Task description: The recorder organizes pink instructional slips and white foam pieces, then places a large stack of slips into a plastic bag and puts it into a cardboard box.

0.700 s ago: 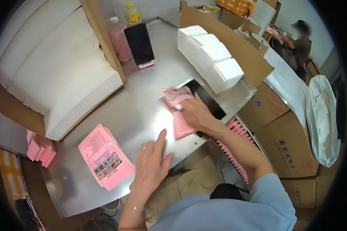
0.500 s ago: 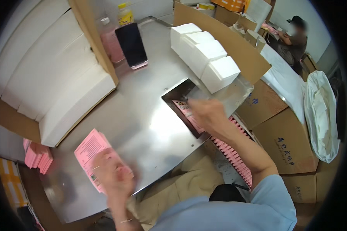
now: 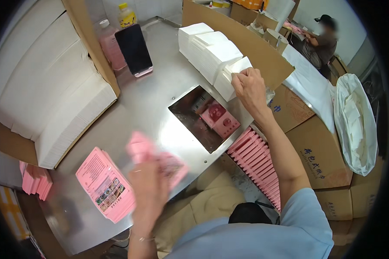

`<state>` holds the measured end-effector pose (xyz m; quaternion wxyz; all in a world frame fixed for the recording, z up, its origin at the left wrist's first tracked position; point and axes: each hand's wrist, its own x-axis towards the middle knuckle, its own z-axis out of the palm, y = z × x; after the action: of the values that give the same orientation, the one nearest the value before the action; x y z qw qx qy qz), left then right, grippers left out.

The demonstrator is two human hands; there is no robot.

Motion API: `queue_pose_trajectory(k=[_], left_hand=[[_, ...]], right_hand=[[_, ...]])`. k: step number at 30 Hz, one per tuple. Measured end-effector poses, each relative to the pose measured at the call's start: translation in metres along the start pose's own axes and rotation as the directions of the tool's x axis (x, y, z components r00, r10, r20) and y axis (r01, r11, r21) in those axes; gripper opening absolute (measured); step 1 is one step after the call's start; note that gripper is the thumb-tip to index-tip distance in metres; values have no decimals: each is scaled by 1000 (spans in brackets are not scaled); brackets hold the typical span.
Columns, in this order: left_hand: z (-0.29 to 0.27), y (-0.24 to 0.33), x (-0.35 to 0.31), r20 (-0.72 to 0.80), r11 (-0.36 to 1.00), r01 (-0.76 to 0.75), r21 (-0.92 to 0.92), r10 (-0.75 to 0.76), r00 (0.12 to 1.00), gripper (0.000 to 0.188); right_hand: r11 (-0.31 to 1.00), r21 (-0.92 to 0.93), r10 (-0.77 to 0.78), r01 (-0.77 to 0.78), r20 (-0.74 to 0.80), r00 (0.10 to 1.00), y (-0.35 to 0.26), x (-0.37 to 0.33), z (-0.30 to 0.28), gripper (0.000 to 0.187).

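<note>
My right hand (image 3: pixel 250 90) pinches the near end of a row of folded white paper tissues (image 3: pixel 216 52) at the back of the metal table. Smeared by motion, my left hand (image 3: pixel 151 183) holds a pink printed paper sleeve (image 3: pixel 173 169), whose far part bends up past the fingers. To the left of that hand lies a stack of pink printed sleeves (image 3: pixel 103 183). Between the hands, a rectangular opening (image 3: pixel 188 123) is cut into the tabletop, and a pink printed packet (image 3: pixel 222 121) shows inside it.
A carton of white tissues (image 3: pixel 78 99) stands at the left. Behind the table opening are a propped phone (image 3: pixel 134 49) and two bottles (image 3: pixel 112 45). Several pink packets (image 3: pixel 257 166) stand in a row below the right edge. Cardboard boxes (image 3: pixel 317 155) fill the right; a person (image 3: pixel 320 43) sits beyond.
My right hand has moved from the opening up to the white tissues. My left hand has lifted off the pink stack and shifted right with a pink sleeve. The packet in the opening now shows fully.
</note>
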<state>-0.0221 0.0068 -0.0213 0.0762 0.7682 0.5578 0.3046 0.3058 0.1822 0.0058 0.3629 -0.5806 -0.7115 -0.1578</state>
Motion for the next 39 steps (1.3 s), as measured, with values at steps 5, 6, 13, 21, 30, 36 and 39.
queue_pose_trajectory(k=[5,6,13,21,30,36,39], left_hand=[[27,36,19,-111,977,33,212,-9,994,21],[26,33,16,-109,977,31,212,-8,994,21],[33,27,7,33,980,-111,-165,118,992,50],[32,40,16,36,991,73,114,-77,996,91],[20,26,4,-50,921,126,369,-116,992,59],[23,28,19,-60,949,70,309,-54,997,57],[13,41,17,45,944,142,299,-163,986,56]], right_hand=[[999,44,2,-2,1,1000,12,-6,-6,18],[999,47,-26,25,13,1000,11,-5,-8,15],[865,219,-449,452,-67,891,-58,-46,-1,48],[811,328,-585,485,413,698,-138,-71,10,17],[947,-226,-254,229,-90,963,-65,-11,-28,35],[989,-115,-80,87,68,995,5,-11,3,16],[999,-49,-18,23,96,995,8,-8,4,15]])
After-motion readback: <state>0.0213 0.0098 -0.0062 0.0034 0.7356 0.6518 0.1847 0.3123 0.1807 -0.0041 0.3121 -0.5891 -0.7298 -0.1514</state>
